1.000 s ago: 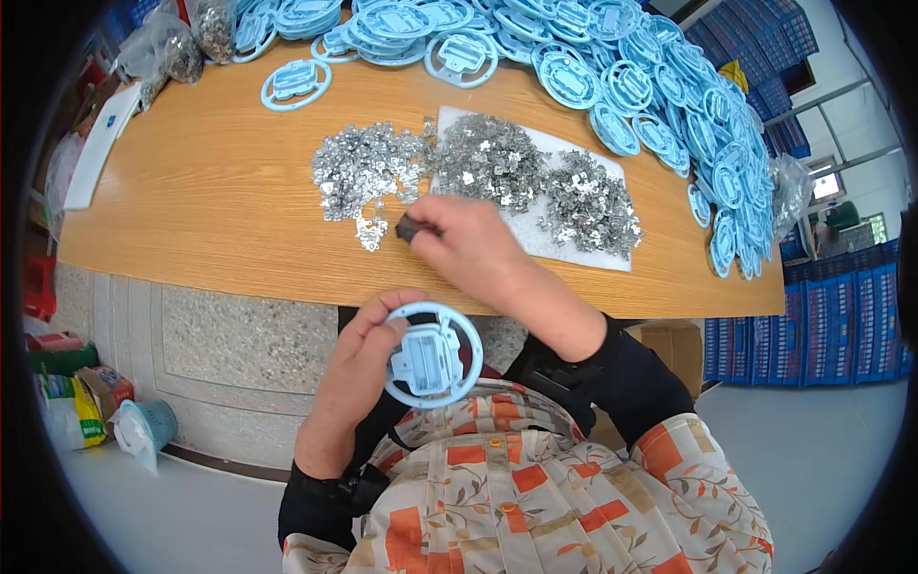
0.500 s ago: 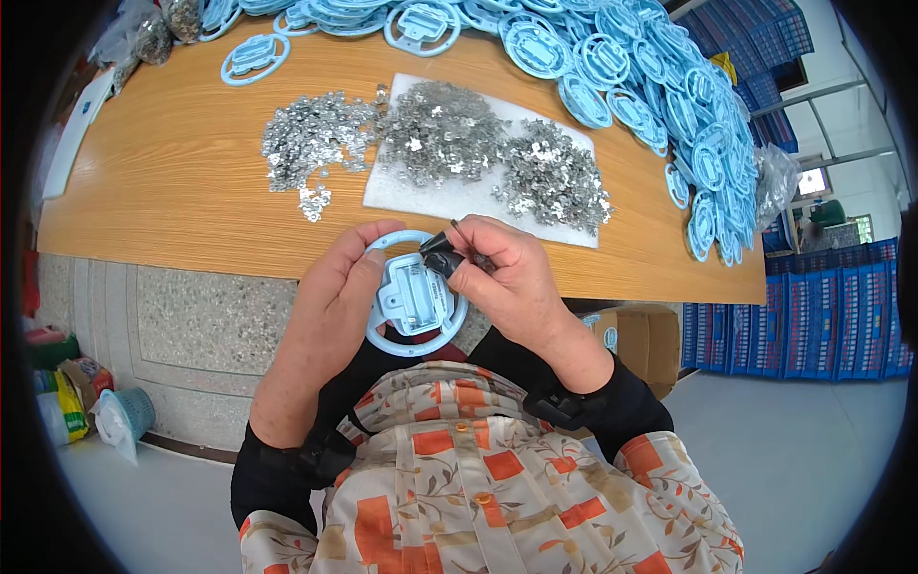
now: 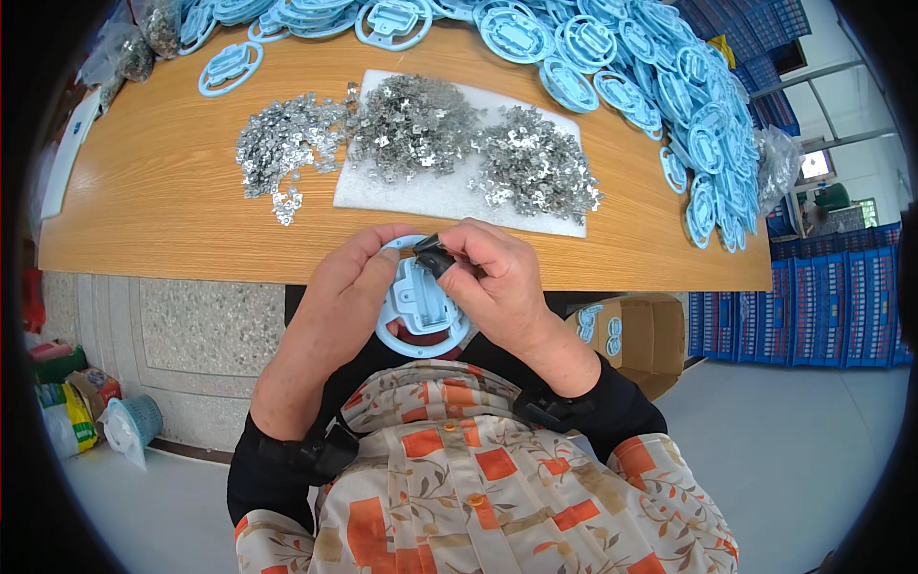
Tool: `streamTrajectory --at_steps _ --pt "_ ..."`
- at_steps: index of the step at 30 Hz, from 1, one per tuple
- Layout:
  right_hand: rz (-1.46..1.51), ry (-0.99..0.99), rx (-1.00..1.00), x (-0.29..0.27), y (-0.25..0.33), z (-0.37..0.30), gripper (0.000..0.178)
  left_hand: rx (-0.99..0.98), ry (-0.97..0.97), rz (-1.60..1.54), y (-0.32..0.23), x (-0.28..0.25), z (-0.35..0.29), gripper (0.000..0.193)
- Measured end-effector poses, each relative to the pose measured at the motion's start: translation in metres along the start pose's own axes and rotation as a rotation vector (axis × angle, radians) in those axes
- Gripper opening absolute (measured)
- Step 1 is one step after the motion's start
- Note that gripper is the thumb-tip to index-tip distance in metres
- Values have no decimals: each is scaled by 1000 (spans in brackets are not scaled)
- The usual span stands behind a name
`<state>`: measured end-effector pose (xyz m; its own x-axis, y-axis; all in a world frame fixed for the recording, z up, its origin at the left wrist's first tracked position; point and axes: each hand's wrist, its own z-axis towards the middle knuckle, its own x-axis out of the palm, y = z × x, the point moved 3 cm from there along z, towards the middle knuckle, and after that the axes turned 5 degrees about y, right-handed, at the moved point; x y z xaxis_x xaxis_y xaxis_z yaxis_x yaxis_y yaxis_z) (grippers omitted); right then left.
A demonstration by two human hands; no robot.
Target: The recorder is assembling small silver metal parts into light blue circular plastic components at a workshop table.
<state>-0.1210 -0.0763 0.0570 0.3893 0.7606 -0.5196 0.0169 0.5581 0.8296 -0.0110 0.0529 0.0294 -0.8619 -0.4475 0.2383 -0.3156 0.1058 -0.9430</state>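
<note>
My left hand [image 3: 356,277] is closed on the left rim of a light blue round plastic housing [image 3: 390,323], holding it tilted below the table's front edge. The housing has an outer ring and a raised rectangular compartment in its middle. My right hand [image 3: 492,277] is pinched over the upper part of that compartment. Black covers [image 3: 433,256] sit on its thumb and forefinger tips. Whatever lies between those fingertips is too small and hidden to make out. Beyond my hands are heaps of small shiny metal pieces [image 3: 418,129].
The metal heaps lie partly on a white foam sheet [image 3: 359,194] and partly on the wooden table [image 3: 153,206]. Many more blue housings [image 3: 516,33] pile along the far and right sides. An open cardboard box [image 3: 655,330] stands at right below the table, near stacked blue crates [image 3: 803,316].
My right fingertips have shifted slightly left and down, further onto the compartment. The housing stays in my left hand, a little tilted. The whole view has shifted slightly.
</note>
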Motion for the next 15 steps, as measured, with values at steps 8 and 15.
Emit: streamTrajectory --at_steps 8,15 --pt "-44 -51 -28 6 -5 4 18 -54 0 -1 -1 -7 8 34" --pt "-86 -64 -58 10 -15 8 19 -78 49 -17 -2 -10 12 34"
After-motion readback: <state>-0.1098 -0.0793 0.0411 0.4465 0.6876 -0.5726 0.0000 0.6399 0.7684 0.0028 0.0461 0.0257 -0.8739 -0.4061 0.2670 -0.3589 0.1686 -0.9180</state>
